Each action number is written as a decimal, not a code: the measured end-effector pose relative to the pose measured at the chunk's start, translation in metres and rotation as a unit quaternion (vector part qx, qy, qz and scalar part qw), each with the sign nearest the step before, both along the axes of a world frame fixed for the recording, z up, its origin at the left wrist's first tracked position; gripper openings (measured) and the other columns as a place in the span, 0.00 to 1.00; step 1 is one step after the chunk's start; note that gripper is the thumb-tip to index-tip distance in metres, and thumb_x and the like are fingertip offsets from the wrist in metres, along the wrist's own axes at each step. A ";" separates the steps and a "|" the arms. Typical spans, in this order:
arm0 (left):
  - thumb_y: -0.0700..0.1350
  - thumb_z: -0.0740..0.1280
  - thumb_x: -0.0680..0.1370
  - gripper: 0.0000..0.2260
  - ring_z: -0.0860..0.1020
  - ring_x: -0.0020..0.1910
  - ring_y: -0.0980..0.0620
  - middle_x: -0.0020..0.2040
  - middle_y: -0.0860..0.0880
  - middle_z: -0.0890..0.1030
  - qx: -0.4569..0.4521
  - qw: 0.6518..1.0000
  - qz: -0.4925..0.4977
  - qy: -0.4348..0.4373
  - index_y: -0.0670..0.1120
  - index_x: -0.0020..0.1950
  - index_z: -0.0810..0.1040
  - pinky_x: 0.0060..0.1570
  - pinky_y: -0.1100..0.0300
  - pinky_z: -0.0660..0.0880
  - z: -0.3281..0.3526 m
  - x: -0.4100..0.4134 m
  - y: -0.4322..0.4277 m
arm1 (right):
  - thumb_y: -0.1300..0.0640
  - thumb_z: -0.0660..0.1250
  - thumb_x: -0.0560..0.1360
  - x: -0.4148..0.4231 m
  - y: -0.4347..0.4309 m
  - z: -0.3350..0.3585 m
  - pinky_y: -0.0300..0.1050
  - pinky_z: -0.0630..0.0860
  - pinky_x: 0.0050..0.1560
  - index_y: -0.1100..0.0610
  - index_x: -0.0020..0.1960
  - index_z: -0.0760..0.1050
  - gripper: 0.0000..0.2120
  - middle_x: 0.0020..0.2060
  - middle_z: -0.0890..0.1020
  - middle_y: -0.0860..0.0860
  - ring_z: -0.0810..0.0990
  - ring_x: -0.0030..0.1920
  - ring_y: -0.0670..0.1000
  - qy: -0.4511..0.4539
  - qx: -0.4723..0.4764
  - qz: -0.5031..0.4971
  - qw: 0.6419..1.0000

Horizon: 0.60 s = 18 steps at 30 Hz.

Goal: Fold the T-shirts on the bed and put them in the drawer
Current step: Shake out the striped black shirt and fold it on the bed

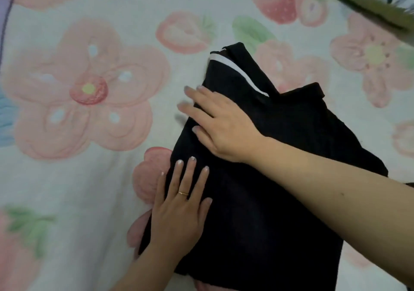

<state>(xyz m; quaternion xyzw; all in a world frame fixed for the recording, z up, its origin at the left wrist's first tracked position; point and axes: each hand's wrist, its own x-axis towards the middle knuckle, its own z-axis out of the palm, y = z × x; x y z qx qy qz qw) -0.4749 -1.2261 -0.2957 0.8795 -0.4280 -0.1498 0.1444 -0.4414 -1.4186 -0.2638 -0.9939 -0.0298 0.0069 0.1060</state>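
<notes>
Pressure matters most here: the black T-shirt [280, 156] lies partly folded on the flowered bedspread [78, 178]. Both my hands are flat on its left edge with fingers straight, gripping nothing, my left hand [179, 212] at the nearer end and my right hand [219, 124] further up by the white stripe [233, 66]. I judge the edge should be smoothed outward from between my hands so the layers lie even before the next fold; the drawer is out of view.

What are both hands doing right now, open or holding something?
Left hand: open, pressing flat on the black T-shirt.
Right hand: open, flat on the T-shirt.
</notes>
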 end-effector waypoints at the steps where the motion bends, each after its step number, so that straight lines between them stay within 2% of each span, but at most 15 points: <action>1: 0.52 0.53 0.76 0.23 0.64 0.71 0.41 0.72 0.44 0.63 0.010 1.000 -0.001 -0.012 0.48 0.71 0.65 0.68 0.46 0.54 -0.007 -0.002 0.001 | 0.51 0.55 0.78 0.009 -0.001 -0.009 0.52 0.54 0.72 0.53 0.73 0.62 0.23 0.73 0.62 0.55 0.59 0.74 0.58 0.032 -0.024 -0.008 0.999; 3: 0.53 0.54 0.76 0.24 0.61 0.72 0.44 0.73 0.45 0.61 0.015 1.000 0.010 -0.017 0.50 0.72 0.62 0.69 0.47 0.51 -0.016 -0.004 0.002 | 0.46 0.48 0.81 0.026 -0.026 -0.028 0.45 0.42 0.73 0.50 0.76 0.51 0.25 0.76 0.52 0.50 0.48 0.76 0.51 0.081 -0.039 -0.092 0.992; 5: 0.53 0.54 0.76 0.25 0.59 0.72 0.46 0.74 0.46 0.60 0.004 0.999 0.019 -0.033 0.51 0.73 0.60 0.70 0.48 0.50 -0.023 -0.005 0.002 | 0.46 0.46 0.81 0.032 -0.055 -0.047 0.43 0.38 0.72 0.49 0.76 0.45 0.25 0.77 0.47 0.48 0.44 0.76 0.48 0.101 -0.033 -0.147 0.983; 8: 0.54 0.54 0.75 0.26 0.58 0.73 0.47 0.74 0.47 0.60 -0.003 0.999 0.022 -0.030 0.51 0.73 0.58 0.71 0.49 0.48 -0.029 -0.004 0.003 | 0.43 0.42 0.79 0.037 -0.075 -0.061 0.49 0.38 0.73 0.48 0.76 0.45 0.27 0.77 0.48 0.48 0.44 0.76 0.49 0.071 -0.074 -0.142 0.984; 12: 0.55 0.55 0.74 0.28 0.58 0.72 0.47 0.74 0.46 0.59 0.009 0.999 0.026 -0.022 0.51 0.73 0.58 0.71 0.49 0.48 -0.033 -0.001 0.000 | 0.45 0.43 0.80 0.063 -0.099 -0.061 0.53 0.41 0.74 0.46 0.76 0.44 0.26 0.77 0.46 0.50 0.44 0.76 0.51 0.066 -0.015 -0.236 0.969; 14: 0.55 0.55 0.73 0.28 0.59 0.72 0.46 0.73 0.46 0.60 0.019 0.999 0.025 -0.025 0.51 0.73 0.59 0.71 0.49 0.48 -0.034 -0.001 -0.001 | 0.45 0.45 0.80 0.070 -0.099 -0.049 0.54 0.40 0.73 0.45 0.76 0.46 0.25 0.77 0.48 0.50 0.45 0.76 0.52 0.047 0.005 -0.270 0.962; 15: 0.55 0.55 0.73 0.28 0.59 0.72 0.46 0.73 0.46 0.60 0.024 0.999 0.023 -0.029 0.50 0.73 0.59 0.71 0.49 0.48 -0.034 -0.001 -0.001 | 0.45 0.47 0.80 0.067 -0.094 -0.041 0.55 0.42 0.72 0.45 0.76 0.49 0.24 0.76 0.52 0.51 0.48 0.76 0.53 0.009 0.010 -0.289 0.957; 16: 0.55 0.55 0.73 0.29 0.59 0.72 0.46 0.73 0.46 0.61 0.028 0.999 0.021 -0.026 0.50 0.73 0.59 0.71 0.49 0.48 -0.032 -0.001 -0.001 | 0.45 0.50 0.79 0.058 -0.086 -0.031 0.54 0.46 0.71 0.46 0.75 0.54 0.24 0.75 0.57 0.52 0.53 0.75 0.54 -0.049 0.020 -0.321 0.946; 18: 0.55 0.55 0.72 0.29 0.54 0.74 0.47 0.74 0.46 0.60 0.029 0.999 0.023 -0.025 0.50 0.73 0.59 0.71 0.49 0.47 -0.029 -0.001 -0.001 | 0.46 0.58 0.76 0.028 -0.072 -0.012 0.50 0.59 0.63 0.53 0.70 0.65 0.24 0.66 0.68 0.54 0.65 0.67 0.55 -0.165 0.070 -0.416 0.892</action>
